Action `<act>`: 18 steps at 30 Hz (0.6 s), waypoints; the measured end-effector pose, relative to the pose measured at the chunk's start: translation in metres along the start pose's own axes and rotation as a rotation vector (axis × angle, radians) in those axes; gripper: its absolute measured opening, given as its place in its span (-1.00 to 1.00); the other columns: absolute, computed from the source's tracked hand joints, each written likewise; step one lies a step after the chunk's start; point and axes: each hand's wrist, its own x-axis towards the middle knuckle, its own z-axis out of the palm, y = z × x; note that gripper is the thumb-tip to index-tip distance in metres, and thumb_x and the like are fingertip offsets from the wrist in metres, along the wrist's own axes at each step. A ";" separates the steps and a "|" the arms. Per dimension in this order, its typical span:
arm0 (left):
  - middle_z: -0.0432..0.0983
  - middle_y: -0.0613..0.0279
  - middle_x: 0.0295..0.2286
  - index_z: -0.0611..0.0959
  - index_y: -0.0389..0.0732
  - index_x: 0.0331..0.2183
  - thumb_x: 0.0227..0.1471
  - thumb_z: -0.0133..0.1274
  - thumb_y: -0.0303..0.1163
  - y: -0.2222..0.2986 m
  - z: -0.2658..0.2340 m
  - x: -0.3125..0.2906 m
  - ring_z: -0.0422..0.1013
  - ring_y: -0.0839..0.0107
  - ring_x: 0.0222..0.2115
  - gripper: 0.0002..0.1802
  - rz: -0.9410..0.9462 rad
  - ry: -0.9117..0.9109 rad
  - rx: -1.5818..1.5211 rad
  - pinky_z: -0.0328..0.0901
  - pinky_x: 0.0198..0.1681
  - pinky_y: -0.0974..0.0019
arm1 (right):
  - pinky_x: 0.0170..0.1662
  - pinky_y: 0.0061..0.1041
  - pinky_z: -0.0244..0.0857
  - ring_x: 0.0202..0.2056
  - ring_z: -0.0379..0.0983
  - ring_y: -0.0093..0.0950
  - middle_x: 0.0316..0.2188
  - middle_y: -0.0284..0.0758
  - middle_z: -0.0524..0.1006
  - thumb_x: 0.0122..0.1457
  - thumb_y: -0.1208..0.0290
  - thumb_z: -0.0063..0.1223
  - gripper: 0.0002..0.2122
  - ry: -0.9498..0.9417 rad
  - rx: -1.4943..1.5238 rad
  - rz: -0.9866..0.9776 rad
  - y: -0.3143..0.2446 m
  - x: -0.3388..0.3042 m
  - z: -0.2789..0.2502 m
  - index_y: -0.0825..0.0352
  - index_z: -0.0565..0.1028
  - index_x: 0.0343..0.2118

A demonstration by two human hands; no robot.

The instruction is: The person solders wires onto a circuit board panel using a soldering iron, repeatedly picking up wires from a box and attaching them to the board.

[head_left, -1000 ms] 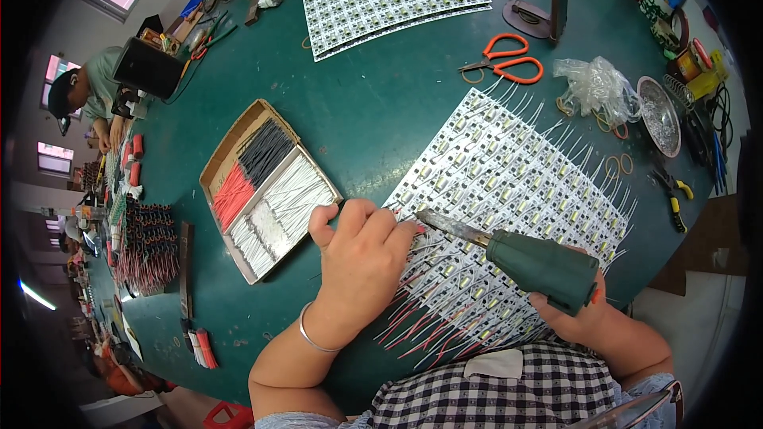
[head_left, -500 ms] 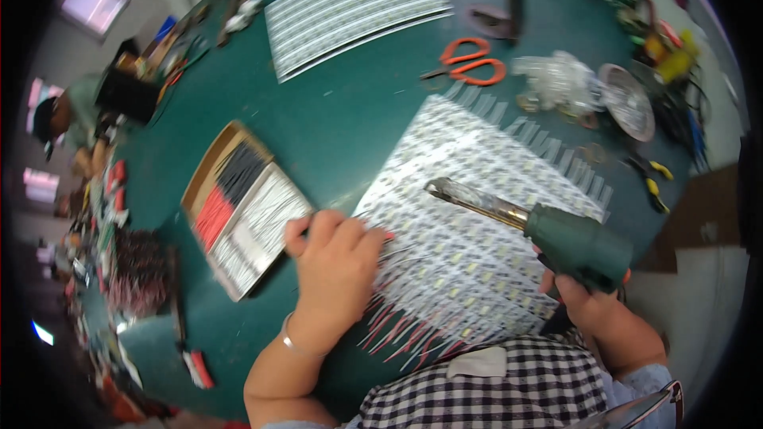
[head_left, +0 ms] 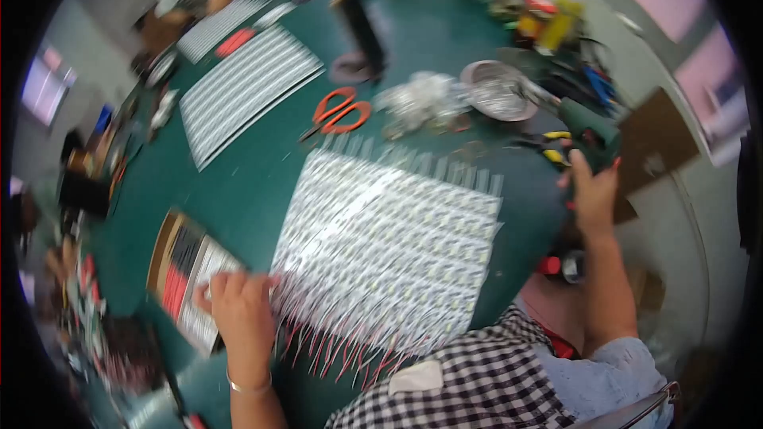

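My right hand [head_left: 592,191] grips a green heat gun [head_left: 590,131], its nozzle end close to a bowl of clear pieces. Over the lower left corner of a white LED panel [head_left: 397,238] is my left hand [head_left: 241,310], fingers bent and pinched together; what they hold is too blurred to make out. Red and white wires [head_left: 342,349] fringe the panel's near edge, and short clear tubes [head_left: 429,165] line its far edge. Beside my left hand lies a cardboard box [head_left: 163,250] of thin black, red and white lengths.
Orange-handled scissors [head_left: 343,114] lie beyond the panel, next to a heap of clear plastic [head_left: 421,103] and the bowl [head_left: 501,94]. Yellow-handled pliers [head_left: 554,147] are near the heat gun. More striped panels [head_left: 250,91] are stacked far left; tools crowd the table's edges.
My right hand has carried the heat gun away from above the panel, out to the right and farther off. My left hand stays by the panel's corner and the box. The whole view has turned right.
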 end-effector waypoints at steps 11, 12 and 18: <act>0.30 0.54 -0.60 0.63 0.09 -0.53 -0.25 0.10 -0.41 0.024 0.004 0.000 0.31 0.50 -0.38 -0.86 0.019 0.183 -0.153 -0.08 -0.14 0.15 | -0.62 -0.59 0.39 -0.53 0.46 -0.47 -0.15 -0.09 0.39 0.15 0.25 -0.06 -0.55 -0.583 0.670 0.490 -0.050 -0.058 0.066 0.45 0.21 0.00; 0.30 0.53 -0.62 0.63 0.08 -0.54 -0.29 0.15 -0.40 0.027 0.011 -0.001 0.30 0.49 -0.40 -0.87 0.043 0.172 -0.154 -0.07 -0.15 0.17 | -0.62 -0.58 0.40 -0.53 0.47 -0.44 -0.15 -0.07 0.39 0.11 0.22 -0.01 -0.50 -0.634 0.673 0.504 -0.050 -0.068 0.071 0.44 0.20 0.02; 0.31 0.53 -0.63 0.63 0.07 -0.52 -0.30 0.20 -0.38 0.027 0.019 -0.007 0.28 0.48 -0.44 -0.85 0.026 0.125 -0.161 -0.06 -0.17 0.16 | -0.27 -0.40 0.36 -0.32 0.49 -0.32 -0.15 -0.17 0.46 0.03 0.38 0.09 -0.65 -1.138 0.282 0.321 -0.047 -0.093 0.063 0.40 0.42 -0.12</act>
